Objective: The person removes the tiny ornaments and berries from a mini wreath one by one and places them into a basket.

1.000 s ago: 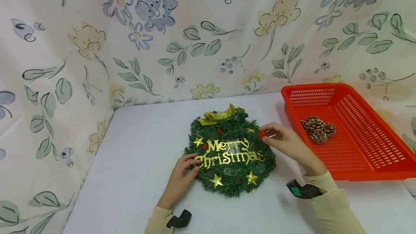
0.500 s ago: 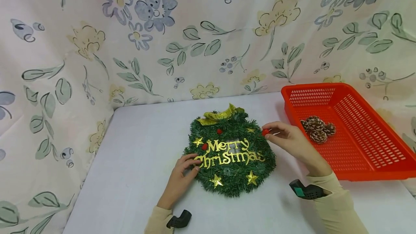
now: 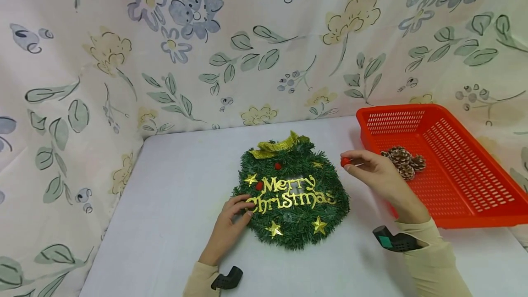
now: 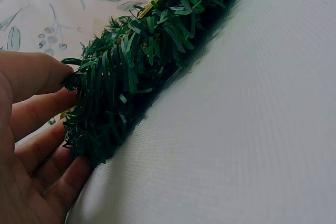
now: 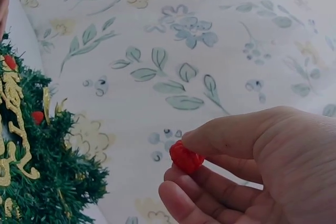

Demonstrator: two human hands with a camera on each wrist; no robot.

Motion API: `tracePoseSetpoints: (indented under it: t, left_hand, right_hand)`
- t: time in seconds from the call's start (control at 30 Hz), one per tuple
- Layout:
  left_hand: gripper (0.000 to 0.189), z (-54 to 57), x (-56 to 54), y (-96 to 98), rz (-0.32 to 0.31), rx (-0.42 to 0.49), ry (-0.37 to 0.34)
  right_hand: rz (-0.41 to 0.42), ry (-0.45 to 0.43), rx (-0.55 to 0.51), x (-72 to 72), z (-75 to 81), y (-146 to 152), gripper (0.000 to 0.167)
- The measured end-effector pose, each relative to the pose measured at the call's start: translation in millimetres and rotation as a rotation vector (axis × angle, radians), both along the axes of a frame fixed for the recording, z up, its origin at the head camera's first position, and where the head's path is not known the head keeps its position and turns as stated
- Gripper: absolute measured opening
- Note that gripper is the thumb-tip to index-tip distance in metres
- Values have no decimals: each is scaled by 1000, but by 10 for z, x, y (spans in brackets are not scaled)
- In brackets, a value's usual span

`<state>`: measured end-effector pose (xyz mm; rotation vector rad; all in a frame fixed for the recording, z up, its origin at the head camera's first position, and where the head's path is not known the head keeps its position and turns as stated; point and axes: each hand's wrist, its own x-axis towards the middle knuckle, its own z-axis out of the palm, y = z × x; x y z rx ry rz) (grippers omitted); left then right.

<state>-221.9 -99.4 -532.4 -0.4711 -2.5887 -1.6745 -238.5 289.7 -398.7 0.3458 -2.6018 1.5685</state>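
Note:
A green tinsel wreath point(image 3: 294, 235) lies on the white table, with gold "Merry Christmas" lettering point(image 3: 288, 200), gold stars point(image 3: 319, 225) and a gold bow point(image 3: 272, 148). Two red berries point(image 3: 278, 166) sit among its needles. My left hand point(image 3: 232, 224) grips the wreath's left edge; the left wrist view shows the fingers point(image 4: 39, 142) against the tinsel. Off the wreath's upper right side, my right hand point(image 3: 377, 175) pinches a small, bumpy red berry point(image 5: 186, 157) between thumb and fingers. It is held in the air, apart from the wreath.
A red plastic basket point(image 3: 474, 220) with slotted walls stands at the right, and several pinecones point(image 3: 406, 162) lie in its left part. My right hand overlaps its left rim in the head view. A floral curtain point(image 3: 264, 49) hangs behind and left of the table.
My right hand has moved up and to the right, carrying the red berry away from the wreath's right edge towards the basket. The left hand and the wreath have stayed in place.

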Motion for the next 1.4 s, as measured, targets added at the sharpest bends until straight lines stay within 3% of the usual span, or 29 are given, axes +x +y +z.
tracePoseSetpoints:
  t: [0.7, 0.83, 1.2, 1.4]
  left_hand:
    - [22, -21, -14, -9, -4, -9, 6]
    - [21, -23, -12, -4, -10, -9, 34]
    - [21, -4, 0, 6, -5, 2, 20]
    - [21, -14, -7, 7, -12, 0, 32]
  right_hand:
    - [-62, 37, -53, 38, 77, 218, 31]
    - [-91, 20, -40, 50, 79, 268, 31]
    - [-193, 24, -24, 85, 128, 410, 34]
    - [-237, -40, -27, 104, 150, 472, 38]
